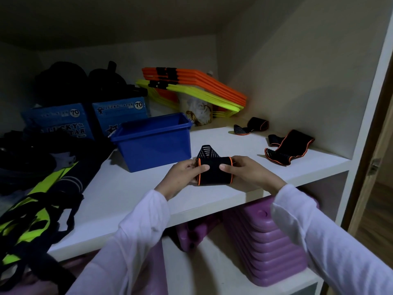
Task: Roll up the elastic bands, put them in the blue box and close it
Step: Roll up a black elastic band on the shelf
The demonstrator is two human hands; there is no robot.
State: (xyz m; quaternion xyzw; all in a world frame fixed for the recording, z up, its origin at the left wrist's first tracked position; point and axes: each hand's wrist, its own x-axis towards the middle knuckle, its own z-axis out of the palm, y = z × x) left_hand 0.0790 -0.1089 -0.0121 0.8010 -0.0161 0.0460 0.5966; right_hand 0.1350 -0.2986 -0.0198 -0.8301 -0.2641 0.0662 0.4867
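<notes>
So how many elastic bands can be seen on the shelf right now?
3. One band is held by both hands at the front edge; two lie unrolled at the right: far band, near band. The blue box interior is hidden.

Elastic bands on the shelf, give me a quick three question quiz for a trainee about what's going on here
1. True or false: the blue box already has its lid on.
2. How many elastic bands lie loose on the white shelf, apart from the one being held?
3. Which holds the rolled band: A) left hand only, B) right hand only, C) both hands?

Key:
1. False, it stands open.
2. Two, the far band and the near band, both right of the box.
3. C
</notes>
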